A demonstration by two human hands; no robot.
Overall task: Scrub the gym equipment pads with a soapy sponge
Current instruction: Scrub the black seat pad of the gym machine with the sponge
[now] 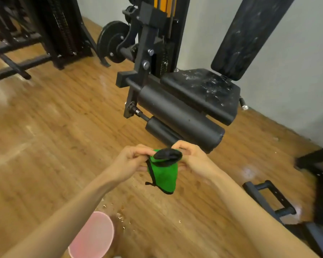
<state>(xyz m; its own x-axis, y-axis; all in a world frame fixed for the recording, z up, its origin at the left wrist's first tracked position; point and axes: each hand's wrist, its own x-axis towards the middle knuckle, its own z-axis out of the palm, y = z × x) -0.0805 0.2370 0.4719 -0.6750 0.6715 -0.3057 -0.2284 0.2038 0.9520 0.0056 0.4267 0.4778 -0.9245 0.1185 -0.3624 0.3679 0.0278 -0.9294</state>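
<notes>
floor: wood planks (wet patches, perhaps) | wall: pale grey | black rack at left

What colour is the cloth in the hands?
Bright green cloth with black edging, seen in the head view.

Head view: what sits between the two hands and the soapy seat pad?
In the head view, the two black roller pads lie between the hands' green cloth and the sudsy seat pad; left hand, right hand.

Between my fingers hangs a bright green cloth with black edging – a black patch on top. Beyond my fingers, black pads: seat pad flecked with white suds. Below them, streaky brown wood-grain floor – a pale pink round thing nearer me.
</notes>
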